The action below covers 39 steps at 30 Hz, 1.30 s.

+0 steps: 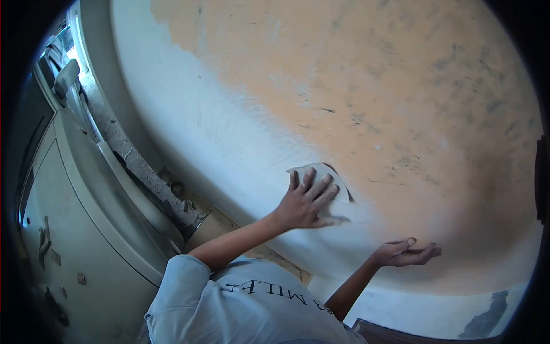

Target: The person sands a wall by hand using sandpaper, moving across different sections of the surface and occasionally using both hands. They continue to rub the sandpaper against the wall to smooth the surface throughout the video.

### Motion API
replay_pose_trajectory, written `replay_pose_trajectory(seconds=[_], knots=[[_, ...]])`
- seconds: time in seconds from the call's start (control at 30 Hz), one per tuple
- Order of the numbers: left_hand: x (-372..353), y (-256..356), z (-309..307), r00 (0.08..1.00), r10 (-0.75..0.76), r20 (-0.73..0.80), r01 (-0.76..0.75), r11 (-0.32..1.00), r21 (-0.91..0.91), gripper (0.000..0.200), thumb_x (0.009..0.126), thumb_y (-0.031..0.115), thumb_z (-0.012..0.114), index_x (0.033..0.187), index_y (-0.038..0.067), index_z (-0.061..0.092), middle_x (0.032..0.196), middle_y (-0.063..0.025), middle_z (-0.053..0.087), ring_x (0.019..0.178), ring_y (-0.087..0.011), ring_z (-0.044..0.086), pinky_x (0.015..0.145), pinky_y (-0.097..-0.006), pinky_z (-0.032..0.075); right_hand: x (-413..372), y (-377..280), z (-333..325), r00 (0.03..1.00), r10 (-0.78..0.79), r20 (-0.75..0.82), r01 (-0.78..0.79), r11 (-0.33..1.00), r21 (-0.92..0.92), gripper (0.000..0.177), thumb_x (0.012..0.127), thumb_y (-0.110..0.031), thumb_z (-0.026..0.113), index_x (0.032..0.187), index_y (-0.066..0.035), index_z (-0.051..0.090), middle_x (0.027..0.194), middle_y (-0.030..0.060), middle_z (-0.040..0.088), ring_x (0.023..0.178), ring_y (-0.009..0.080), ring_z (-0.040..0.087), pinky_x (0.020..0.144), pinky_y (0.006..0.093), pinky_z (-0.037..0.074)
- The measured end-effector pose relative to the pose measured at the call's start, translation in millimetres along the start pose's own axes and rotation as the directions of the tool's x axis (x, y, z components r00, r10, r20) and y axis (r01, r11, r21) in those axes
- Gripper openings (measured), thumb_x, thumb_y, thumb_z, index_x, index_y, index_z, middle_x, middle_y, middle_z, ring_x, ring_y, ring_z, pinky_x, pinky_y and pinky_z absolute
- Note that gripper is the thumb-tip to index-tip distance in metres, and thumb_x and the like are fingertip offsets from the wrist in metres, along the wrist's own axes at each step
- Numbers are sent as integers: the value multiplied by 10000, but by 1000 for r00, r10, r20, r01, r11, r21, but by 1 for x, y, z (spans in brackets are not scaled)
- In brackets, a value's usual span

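Note:
My left hand (309,200) lies flat with fingers spread over a sheet of sandpaper (342,193), holding it against the wall (240,132). One dark edge of the sheet lifts slightly off the surface. The sheet sits where the white layer meets the peach-orange paint (366,109). Lower and to the right, my right hand (407,253) is in front of the wall with the palm turned up. Its fingers are loosely bent, nothing shows in it, and dust covers the fingertips.
A dusty pale car (91,218) stands close on the left, with bits of debris on it. Rubble (177,195) lies on the floor strip between car and wall. A grey patch (487,315) marks the wall at lower right, and a dark brown edge (389,332) shows at the bottom.

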<state>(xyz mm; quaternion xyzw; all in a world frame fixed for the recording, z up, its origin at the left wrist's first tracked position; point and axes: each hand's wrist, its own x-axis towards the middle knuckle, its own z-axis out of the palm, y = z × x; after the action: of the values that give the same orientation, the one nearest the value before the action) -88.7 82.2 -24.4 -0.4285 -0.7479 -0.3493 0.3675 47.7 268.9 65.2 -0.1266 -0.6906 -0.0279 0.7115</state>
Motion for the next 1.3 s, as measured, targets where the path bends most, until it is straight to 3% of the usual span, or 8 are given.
replay_pose_trajectory(seconds=[0.07,0.2,0.37,0.5,0.63,0.97,1.1,1.3], knots=[[3,-26,0,984,176,-16,-173,978,121,767,695,670,527,1053,-9,512,1297,-354,242,1299,-488,-72,1006,-598,-71,-2,3,-2,1000,-18,10,19,1000,-4,437,899,-195,401,1257,45,331,1358,225,215,1332,367,114,1043,496,176],[20,-119,-52,845,-458,-276,457,886,-72,993,714,425,635,1377,-51,69,1434,-270,15,1334,-408,-43,1044,-527,-28,-2,4,1,1000,-15,-1,15,1000,-16,430,899,-196,403,1245,50,340,1349,222,230,1329,368,125,1046,492,173],[15,-41,-19,924,-350,-152,307,918,-251,996,661,623,610,1322,-44,277,1425,-269,95,1302,-486,-49,978,-627,-79,-3,4,2,997,-71,-25,69,995,-75,411,908,-184,399,1249,40,348,1326,229,262,1309,358,198,1038,475,226],[2,-37,-4,990,137,-36,-133,988,84,828,715,658,522,1226,15,419,1392,-265,218,1314,-455,-73,993,-602,-93,-4,7,1,996,-88,-24,86,993,-84,412,916,-207,389,1240,45,350,1318,223,275,1308,350,197,1044,472,202],[11,-146,-42,845,-406,-349,405,911,-80,978,708,570,587,1385,7,161,1449,-224,65,1334,-413,-14,1030,-552,-30,-4,8,2,998,-65,-18,64,995,-81,413,915,-208,381,1235,50,342,1326,198,266,1325,333,161,1058,473,166],[-6,-69,-20,993,1,-119,3,999,38,839,713,648,543,1247,15,408,1362,-247,273,1315,-460,29,1017,-593,-7,-6,-11,6,999,-46,1,45,983,-175,401,921,-233,381,1223,30,380,1338,206,265,1314,346,183,1048,465,191],[21,-154,-60,857,-382,-346,384,921,-68,936,725,627,530,1379,33,222,1443,-224,101,1327,-433,4,1028,-563,-8,-13,-76,32,992,-80,102,78,997,25,403,897,-210,420,1225,22,406,1355,229,243,1320,363,158,1052,491,166],[3,-76,-33,963,-245,-109,223,957,-183,860,731,647,514,1308,27,365,1407,-249,199,1325,-439,-6,1011,-590,-63,-32,-74,45,972,-209,108,212,977,-14,391,877,-170,455,1221,14,431,1367,242,223,1320,402,121,1044,535,137]])
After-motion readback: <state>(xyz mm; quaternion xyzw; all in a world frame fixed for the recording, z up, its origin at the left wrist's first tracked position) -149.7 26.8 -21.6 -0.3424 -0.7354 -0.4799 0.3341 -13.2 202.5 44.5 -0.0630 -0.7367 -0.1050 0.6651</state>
